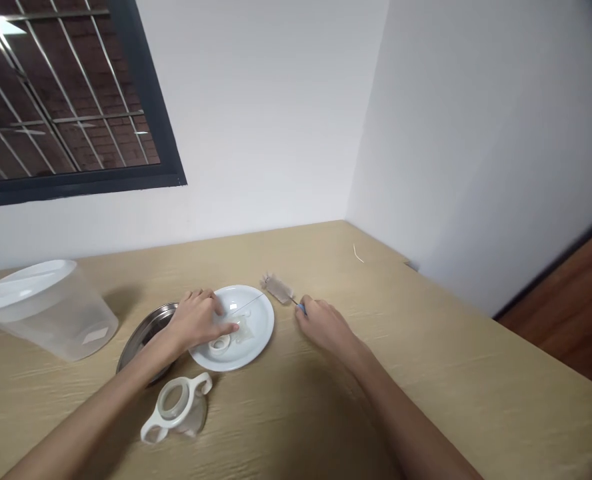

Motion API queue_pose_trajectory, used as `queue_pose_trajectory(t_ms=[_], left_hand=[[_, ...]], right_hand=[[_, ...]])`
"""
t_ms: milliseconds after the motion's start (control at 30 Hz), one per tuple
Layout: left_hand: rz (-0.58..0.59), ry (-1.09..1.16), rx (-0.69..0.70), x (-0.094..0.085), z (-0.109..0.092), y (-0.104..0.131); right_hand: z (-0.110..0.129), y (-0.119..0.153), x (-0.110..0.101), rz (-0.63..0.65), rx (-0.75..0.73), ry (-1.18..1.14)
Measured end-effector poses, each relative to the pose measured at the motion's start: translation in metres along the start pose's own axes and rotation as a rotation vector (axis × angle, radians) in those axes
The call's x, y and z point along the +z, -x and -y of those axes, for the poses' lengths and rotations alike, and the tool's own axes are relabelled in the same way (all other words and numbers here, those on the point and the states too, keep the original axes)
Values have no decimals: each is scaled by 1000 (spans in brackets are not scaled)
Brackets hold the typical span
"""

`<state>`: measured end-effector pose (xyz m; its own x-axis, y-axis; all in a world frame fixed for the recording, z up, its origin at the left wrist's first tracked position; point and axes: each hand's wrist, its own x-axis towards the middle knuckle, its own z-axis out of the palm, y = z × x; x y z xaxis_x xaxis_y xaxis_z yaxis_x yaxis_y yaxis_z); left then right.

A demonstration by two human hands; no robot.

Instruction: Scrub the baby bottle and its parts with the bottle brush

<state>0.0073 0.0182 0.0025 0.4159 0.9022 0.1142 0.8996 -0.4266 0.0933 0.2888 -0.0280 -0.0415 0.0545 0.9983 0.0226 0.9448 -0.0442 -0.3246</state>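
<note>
My right hand (325, 325) is closed around the blue handle of a bottle brush (279, 289). The brush has pale grey bristles and points to the left, just above the table beside the plate. My left hand (199, 321) is over the left part of a white plate (263, 333), thumb and fingers apart. A small white ring (219, 345) lies on the plate below that thumb, with a clear, wet-looking piece (243, 330) next to it. A thin pale line crosses the plate toward the brush tip; I cannot make out what it is.
A two-handled white bottle part (186, 407) stands near the front. Behind my left forearm is a round steel dish (143, 337), partly hidden. A translucent plastic bucket (51, 313) is at the left. A thin white strand (357, 254) lies toward the back right, near the walls.
</note>
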Motion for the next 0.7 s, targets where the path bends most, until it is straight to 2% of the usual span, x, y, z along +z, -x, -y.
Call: queue_pose_trajectory(t_ms=[267, 433, 500, 600, 700], left_hand=[[21, -7, 26, 12, -2, -1], [-69, 41, 22, 8, 0, 6], [-113, 184, -21, 0, 2, 13], [-109, 477, -123, -13, 8, 29], [-155, 767, -163, -17, 19, 48]], right_hand=[[-2, 0, -2, -40, 1, -29], [-3, -2, -1, -89, -5, -68], [-4, -3, -1, -122, -3, -93], [-4, -5, -4, -190, 0, -146], [0, -3, -7, -251, -26, -223]])
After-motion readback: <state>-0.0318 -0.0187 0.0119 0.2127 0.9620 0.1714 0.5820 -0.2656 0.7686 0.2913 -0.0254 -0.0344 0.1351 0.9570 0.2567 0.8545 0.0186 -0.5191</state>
